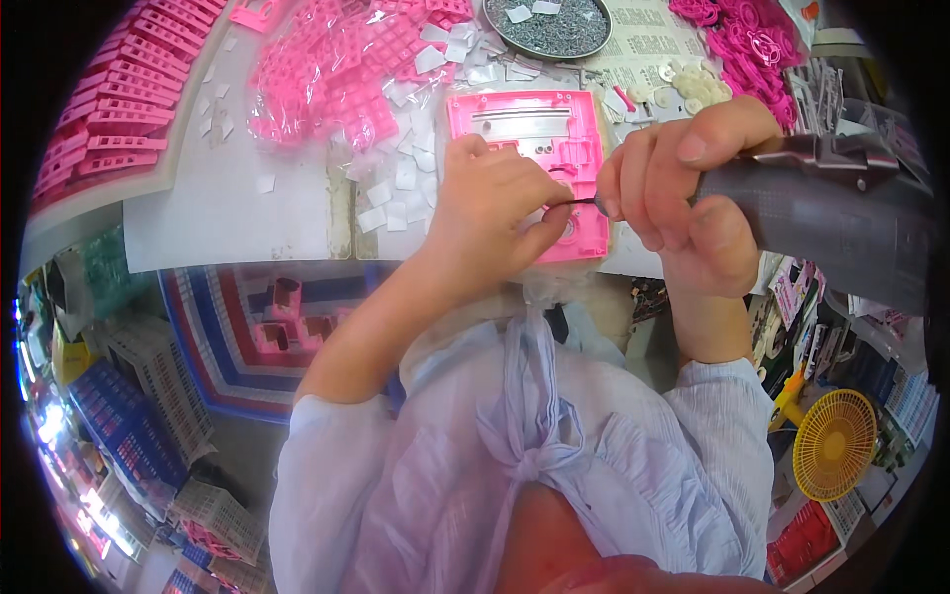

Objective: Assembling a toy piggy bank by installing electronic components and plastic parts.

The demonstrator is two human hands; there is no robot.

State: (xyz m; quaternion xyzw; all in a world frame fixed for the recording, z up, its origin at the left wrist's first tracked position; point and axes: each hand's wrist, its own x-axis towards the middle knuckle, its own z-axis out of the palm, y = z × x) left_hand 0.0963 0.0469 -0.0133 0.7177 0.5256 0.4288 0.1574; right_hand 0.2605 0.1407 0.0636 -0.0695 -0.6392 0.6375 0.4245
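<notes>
A pink plastic housing (584, 111) lies open side up on the white worktop, with a silver strip across its far part. My right hand (683, 183) is wrapped round a dark grey electric screwdriver (802, 198), held almost level. Its thin dark bit (584, 201) points left across the housing. Over the housing's left side, my left hand (500, 203) is closed, its thumb and forefinger pinched together at the tip of the bit. Whatever sits between those fingertips is too small and covered to make out.
Beyond the housing stands a round tray of small grey screws (559, 28). Bagged pink parts (327, 74) and white pieces (401, 178) lie to its left; magenta parts (747, 45) and cream pieces (698, 84) to its right. Pink frames (124, 109) line the far left. A yellow fan (834, 445) is lower right.
</notes>
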